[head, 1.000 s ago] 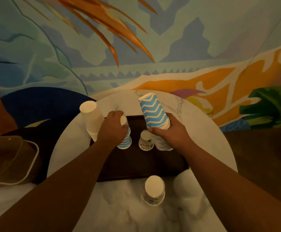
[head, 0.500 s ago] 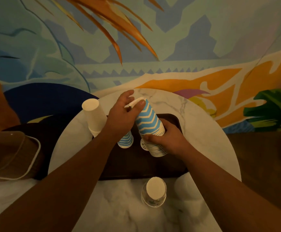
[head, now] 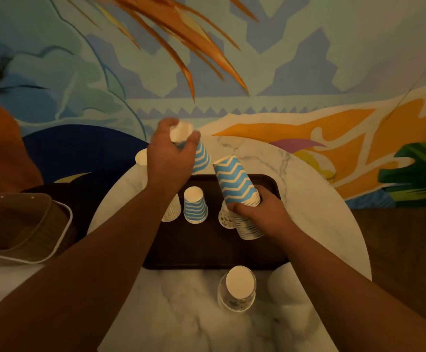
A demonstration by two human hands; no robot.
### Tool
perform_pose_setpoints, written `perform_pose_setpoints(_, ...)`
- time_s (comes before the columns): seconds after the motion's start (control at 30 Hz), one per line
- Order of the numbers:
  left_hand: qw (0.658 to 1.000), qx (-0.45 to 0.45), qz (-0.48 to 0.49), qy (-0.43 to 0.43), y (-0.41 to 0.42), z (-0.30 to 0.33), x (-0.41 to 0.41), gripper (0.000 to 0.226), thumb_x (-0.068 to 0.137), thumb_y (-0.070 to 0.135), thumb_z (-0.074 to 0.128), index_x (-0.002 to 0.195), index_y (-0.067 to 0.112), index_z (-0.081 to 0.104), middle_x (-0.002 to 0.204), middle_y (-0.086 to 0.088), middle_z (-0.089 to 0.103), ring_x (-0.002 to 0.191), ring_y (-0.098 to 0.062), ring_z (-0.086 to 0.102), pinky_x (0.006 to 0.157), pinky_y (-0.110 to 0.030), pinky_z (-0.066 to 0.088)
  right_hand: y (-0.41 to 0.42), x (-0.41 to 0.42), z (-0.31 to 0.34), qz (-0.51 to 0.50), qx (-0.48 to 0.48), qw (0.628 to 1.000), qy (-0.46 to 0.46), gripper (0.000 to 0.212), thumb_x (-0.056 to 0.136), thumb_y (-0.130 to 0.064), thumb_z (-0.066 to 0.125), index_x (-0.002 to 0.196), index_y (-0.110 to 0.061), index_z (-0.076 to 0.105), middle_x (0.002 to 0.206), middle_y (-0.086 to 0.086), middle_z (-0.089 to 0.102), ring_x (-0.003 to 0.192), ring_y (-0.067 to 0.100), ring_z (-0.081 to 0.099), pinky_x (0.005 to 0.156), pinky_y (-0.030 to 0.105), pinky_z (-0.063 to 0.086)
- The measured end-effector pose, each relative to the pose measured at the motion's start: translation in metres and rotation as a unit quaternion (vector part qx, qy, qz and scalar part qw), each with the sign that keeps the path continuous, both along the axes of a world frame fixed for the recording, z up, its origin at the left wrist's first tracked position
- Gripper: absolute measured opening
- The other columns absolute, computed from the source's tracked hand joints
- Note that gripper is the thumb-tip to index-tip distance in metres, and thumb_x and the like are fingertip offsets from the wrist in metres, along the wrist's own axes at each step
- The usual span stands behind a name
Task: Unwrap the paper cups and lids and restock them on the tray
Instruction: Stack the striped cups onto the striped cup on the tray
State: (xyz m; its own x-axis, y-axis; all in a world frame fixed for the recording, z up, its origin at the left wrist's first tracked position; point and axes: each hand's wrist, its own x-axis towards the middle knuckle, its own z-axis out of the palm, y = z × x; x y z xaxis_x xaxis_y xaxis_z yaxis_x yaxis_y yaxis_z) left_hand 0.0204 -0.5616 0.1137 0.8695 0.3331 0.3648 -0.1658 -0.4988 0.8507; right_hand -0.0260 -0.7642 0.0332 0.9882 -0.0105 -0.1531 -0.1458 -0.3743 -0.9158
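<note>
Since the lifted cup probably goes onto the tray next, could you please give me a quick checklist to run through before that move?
1. Left hand grips the single zigzag cup by its closed end: ok.
2. Cup fully clear of the zigzag cup stack: ok.
3. Right hand holds that stack steady: ok, though it is tilted.
4. Bare space on the dark tray for the cup: ok, near side.
5. Upside-down zigzag cup on the tray stands upright: ok.
6. Only one cup came off: cannot tell.
</note>
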Motion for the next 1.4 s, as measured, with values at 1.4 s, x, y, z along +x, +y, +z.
perform_pose_setpoints(1.4, 0.989, 0.092, -0.028, 0.109, -0.012, -0.094, -0.008, 0.04, 0.087, 0.019, 0.068, 0.12, 0.012, 0.048, 0.122, -0.012, 0.056, 0.113, -0.025, 0.055, 0.092, -0.029, 0.044, -0.008, -0.003, 0.002, 0.015, 0.011, 0.999, 0.032, 0.05, 0.065, -0.047, 0.085, 0.105, -0.029, 0.062, 0.097, -0.012, 0.071, 0.085, 0.001, 0.068, 0.074, 0.021, 0.051)
